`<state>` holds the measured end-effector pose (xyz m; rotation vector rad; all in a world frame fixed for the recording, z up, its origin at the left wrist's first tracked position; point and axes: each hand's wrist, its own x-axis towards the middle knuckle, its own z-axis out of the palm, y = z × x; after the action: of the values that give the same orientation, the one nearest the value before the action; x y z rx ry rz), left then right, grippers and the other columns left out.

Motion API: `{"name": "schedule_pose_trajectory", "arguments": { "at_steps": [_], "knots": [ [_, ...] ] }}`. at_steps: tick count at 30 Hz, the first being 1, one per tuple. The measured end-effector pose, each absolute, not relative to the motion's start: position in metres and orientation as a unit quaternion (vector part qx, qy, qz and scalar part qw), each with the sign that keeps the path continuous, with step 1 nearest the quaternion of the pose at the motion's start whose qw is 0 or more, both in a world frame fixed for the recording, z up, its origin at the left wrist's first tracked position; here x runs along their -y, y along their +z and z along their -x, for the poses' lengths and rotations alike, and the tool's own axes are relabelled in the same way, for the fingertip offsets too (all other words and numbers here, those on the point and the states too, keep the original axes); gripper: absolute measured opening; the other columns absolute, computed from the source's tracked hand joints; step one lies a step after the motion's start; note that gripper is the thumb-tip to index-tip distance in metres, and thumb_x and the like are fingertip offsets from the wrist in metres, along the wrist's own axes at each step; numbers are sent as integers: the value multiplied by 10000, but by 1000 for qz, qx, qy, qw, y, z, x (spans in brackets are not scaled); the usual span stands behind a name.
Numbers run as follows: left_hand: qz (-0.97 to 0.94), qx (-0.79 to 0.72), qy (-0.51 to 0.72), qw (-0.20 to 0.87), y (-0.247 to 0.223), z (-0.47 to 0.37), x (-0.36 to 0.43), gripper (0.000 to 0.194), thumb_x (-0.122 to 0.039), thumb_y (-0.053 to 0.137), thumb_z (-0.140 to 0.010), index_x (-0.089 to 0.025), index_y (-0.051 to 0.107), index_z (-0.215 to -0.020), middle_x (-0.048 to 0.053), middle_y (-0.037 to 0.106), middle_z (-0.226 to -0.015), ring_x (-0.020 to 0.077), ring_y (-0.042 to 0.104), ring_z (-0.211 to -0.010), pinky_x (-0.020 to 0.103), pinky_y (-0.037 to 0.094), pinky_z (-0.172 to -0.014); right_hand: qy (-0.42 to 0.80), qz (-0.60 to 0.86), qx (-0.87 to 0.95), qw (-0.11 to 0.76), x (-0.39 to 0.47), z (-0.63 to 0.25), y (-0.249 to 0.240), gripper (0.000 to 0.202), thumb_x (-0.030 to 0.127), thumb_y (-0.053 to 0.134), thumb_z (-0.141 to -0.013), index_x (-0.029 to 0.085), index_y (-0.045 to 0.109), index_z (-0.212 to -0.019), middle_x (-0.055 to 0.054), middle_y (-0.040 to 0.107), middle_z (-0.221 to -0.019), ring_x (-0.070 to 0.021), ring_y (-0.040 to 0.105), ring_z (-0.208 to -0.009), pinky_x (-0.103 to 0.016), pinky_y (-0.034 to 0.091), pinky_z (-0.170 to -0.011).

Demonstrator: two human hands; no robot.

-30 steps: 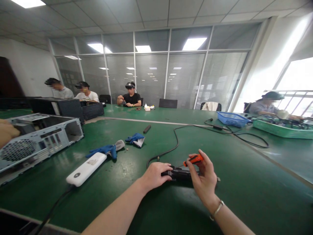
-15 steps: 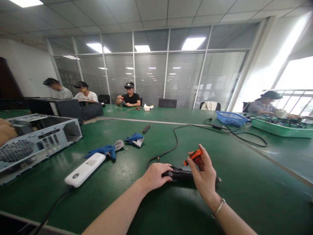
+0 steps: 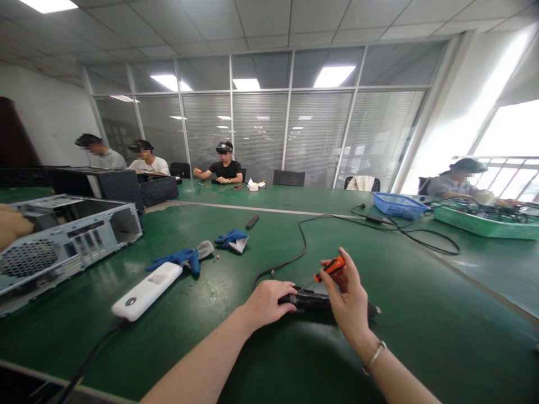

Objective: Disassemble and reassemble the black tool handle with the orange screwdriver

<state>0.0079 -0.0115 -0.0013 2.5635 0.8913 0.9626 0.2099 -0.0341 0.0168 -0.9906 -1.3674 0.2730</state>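
My left hand point(image 3: 266, 303) closes its thumb and fingers around the left end of a long black device point(image 3: 315, 302), which lies on the green table point(image 3: 269, 359). A small pale metal piece sticks out at the device's right end. In my right hand point(image 3: 350, 303) is a screwdriver with an orange and black handle point(image 3: 332, 268), pinched by the fingers. Its thin shaft slants down left to the top of the device near my left fingertips. Where exactly the tip sits is too small to tell. My right hand covers part of the device.
On the left are a white power strip point(image 3: 147, 292), blue-grey gloves point(image 3: 181, 260) and a metal computer case point(image 3: 71, 241) with a co-worker's hand point(image 3: 14, 224) at it. A black cable point(image 3: 305, 241) runs rightward toward a blue basket point(image 3: 400, 206) and green basket point(image 3: 484, 221). Several people sit around.
My right hand and the screwdriver have shifted slightly left. My left hand stays in place on the device. Across the table, a person in black has moved an arm out sideways.
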Motion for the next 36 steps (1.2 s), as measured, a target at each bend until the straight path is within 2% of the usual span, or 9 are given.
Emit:
{"name": "schedule_pose_trajectory", "arguments": {
  "at_steps": [3,6,12,17,21,27,29,32,36],
  "knots": [
    [-877,-317,335,133,-2,-8,11,315,-242,753,-731,-168,700,-1032,90,694,-1115,222,644,-1058,316,461,-972,101,451,627,627,32,-209,19,643,377,602,-841,260,344,-1417,-75,625,-1082,-185,649,-850,-381,553,-831],
    [-875,-325,333,134,-3,-7,12,317,-249,751,-734,-176,701,-1039,91,685,-1138,221,651,-1046,322,459,-976,87,464,638,608,28,-205,25,612,374,611,-831,263,394,-1392,-54,636,-1001,-175,641,-794,-373,557,-813],
    [-876,-323,333,133,-7,-6,9,335,-248,772,-715,-183,703,-1036,84,684,-1141,222,652,-1038,313,466,-962,172,412,701,556,23,-194,52,580,316,493,-891,233,301,-1432,-52,648,-987,-167,665,-845,-339,550,-834],
    [-877,-326,325,136,-5,-5,11,314,-256,758,-730,-187,703,-1032,85,684,-1139,224,650,-1042,325,459,-973,63,483,715,502,21,-190,56,531,349,507,-873,200,381,-1366,-32,638,-784,-181,644,-655,-311,556,-652],
    [-882,-317,319,139,-1,-5,14,317,-241,745,-742,-174,697,-1049,92,682,-1141,220,641,-1062,315,450,-984,33,507,677,532,22,-192,49,534,396,547,-850,215,421,-1336,-33,641,-805,-178,647,-650,-293,550,-631],
    [-880,-328,314,139,1,-6,14,333,-228,742,-745,-188,680,-1070,83,673,-1162,213,637,-1066,306,449,-971,175,457,676,551,24,-200,45,577,406,498,-883,212,311,-1393,-52,680,-868,-190,689,-738,-300,563,-706],
    [-877,-331,317,142,1,-6,13,346,-221,750,-737,-184,676,-1072,85,673,-1163,214,638,-1064,304,446,-972,155,470,668,556,24,-202,43,597,408,520,-870,210,310,-1392,-71,676,-926,-202,685,-777,-317,564,-719],
    [-876,-330,318,149,0,-5,12,347,-216,749,-740,-183,673,-1076,84,673,-1163,207,634,-1070,294,438,-978,91,497,658,558,24,-203,40,590,416,584,-827,224,394,-1351,-70,653,-945,-196,663,-728,-326,569,-673],
    [-875,-335,313,153,-1,-5,11,345,-226,736,-756,-199,668,-1092,74,668,-1174,208,614,-1104,303,420,-998,120,456,666,578,25,-198,39,569,389,548,-856,218,381,-1372,-52,658,-918,-177,668,-755,-324,573,-738]
  ]
}}
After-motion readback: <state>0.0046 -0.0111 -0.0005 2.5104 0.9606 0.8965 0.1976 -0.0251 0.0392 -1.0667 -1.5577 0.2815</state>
